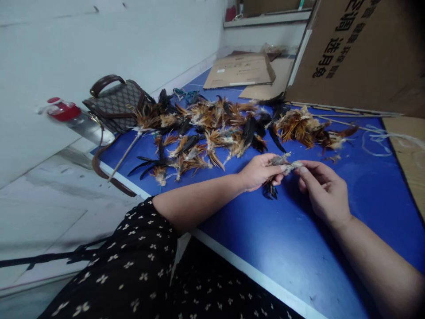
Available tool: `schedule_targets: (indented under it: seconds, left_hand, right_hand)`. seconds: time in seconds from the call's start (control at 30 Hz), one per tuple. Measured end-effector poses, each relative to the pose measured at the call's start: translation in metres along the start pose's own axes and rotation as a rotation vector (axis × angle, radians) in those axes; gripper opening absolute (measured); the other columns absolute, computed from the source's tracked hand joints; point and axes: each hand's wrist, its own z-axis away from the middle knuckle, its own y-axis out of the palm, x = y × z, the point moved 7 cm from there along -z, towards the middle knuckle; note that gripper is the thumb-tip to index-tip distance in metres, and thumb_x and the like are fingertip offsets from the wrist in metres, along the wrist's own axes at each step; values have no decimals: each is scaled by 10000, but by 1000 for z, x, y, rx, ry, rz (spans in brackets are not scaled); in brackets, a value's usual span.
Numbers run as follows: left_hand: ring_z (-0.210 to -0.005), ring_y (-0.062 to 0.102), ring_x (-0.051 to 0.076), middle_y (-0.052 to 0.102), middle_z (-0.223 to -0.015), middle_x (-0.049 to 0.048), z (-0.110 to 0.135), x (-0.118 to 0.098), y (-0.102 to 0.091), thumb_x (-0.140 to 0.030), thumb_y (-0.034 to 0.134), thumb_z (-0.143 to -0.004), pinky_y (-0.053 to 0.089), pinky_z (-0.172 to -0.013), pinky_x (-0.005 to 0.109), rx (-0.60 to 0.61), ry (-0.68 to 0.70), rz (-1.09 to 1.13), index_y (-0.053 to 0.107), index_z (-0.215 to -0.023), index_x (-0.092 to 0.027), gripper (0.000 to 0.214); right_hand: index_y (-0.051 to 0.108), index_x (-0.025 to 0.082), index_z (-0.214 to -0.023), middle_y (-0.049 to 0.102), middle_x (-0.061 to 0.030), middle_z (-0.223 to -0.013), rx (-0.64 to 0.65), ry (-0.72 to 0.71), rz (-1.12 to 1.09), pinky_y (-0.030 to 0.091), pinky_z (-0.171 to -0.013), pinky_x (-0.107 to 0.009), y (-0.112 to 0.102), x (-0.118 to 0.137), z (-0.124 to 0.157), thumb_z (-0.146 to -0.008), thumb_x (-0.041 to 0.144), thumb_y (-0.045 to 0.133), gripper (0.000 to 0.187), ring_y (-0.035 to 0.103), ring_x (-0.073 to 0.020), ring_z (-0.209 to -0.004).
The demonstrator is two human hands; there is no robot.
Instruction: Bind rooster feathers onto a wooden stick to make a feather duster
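Note:
My left hand (260,172) is closed around a small bundle of feathers (285,163), whose dark tips (270,190) hang below my palm over the blue table (332,230). My right hand (320,188) pinches the fluffy grey end of the same bundle with thumb and fingertips. Both hands meet just in front of a wide heap of brown, orange and black feathers (219,128).
A patterned handbag (116,104) and a red-capped bottle (71,116) lie at the table's far left end by the wall. Thin sticks (345,119) and white string (381,139) lie at the right. A large cardboard box (358,53) and flat cartons (241,71) stand behind.

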Motion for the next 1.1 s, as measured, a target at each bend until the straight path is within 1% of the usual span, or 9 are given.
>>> schedule_targets:
  seconds: [0.1,0.27,0.4,0.57,0.63,0.73,0.83,0.97,1.1]
  left_hand:
    - [-614,596,81,679,-846,5,1,2,1,-314,904,-845,443,-561,255,12,-2,-13,615,-1053,-148,393]
    - [-592,599,81,680,-809,-6,1,3,1,-334,895,-856,467,-565,256,10,-2,-40,610,-1044,-154,386]
    - [-576,601,89,673,-759,-22,1,1,0,-327,897,-853,488,-577,262,-10,-8,-47,603,-1059,-160,396]
    - [-598,613,93,682,-787,-10,-2,2,-5,-353,876,-879,491,-579,259,-53,26,-58,611,-1052,-158,372]
    - [-637,640,102,688,-795,-1,-3,3,-8,-409,858,-900,509,-613,260,-87,45,-93,616,-1053,-157,381]
    - [-758,678,109,729,-916,32,-2,1,-9,-496,854,-893,539,-704,262,-131,110,-151,649,-1079,-149,443]
    - [-803,659,95,735,-950,22,-1,-2,-7,-483,907,-835,532,-778,259,-112,150,-222,685,-1124,-147,495]
    - [-723,619,81,708,-830,-3,0,0,-5,-438,916,-830,500,-746,255,-72,128,-298,708,-1106,-136,459]
    - [-654,625,82,715,-772,2,-1,4,-9,-398,869,-888,476,-661,235,-104,68,-273,691,-1137,-136,403]
  right_hand:
    - [763,214,-1094,655,2,-693,16,-10,10,456,-479,-241,2,2,1,-972,516,796,327,554,-129,-530]
    - [739,214,-995,613,17,-623,-5,-5,16,412,-447,-244,1,2,1,-972,556,784,345,516,-127,-490]
    - [707,220,-971,627,6,-636,-22,24,-39,400,-431,-255,-1,-3,-1,-969,568,786,357,510,-132,-481]
    - [666,228,-974,626,-8,-633,-22,31,-55,389,-410,-281,-1,-6,-2,-984,619,757,401,514,-149,-473]
    - [661,229,-957,608,2,-612,-10,31,-38,383,-408,-272,0,-6,-2,-997,645,733,424,507,-143,-467]
    - [674,223,-929,598,8,-605,6,43,5,373,-418,-250,3,-7,-1,-1001,674,716,459,492,-125,-472]
    - [686,224,-910,639,-12,-662,19,40,15,389,-452,-248,6,-5,1,-973,690,745,473,512,-124,-516]
    - [709,235,-938,655,-19,-677,65,45,-9,411,-484,-267,11,-2,1,-956,685,770,455,540,-142,-550]
    - [709,243,-978,640,-9,-655,79,58,-22,414,-483,-277,10,-2,1,-942,677,789,443,531,-150,-535]
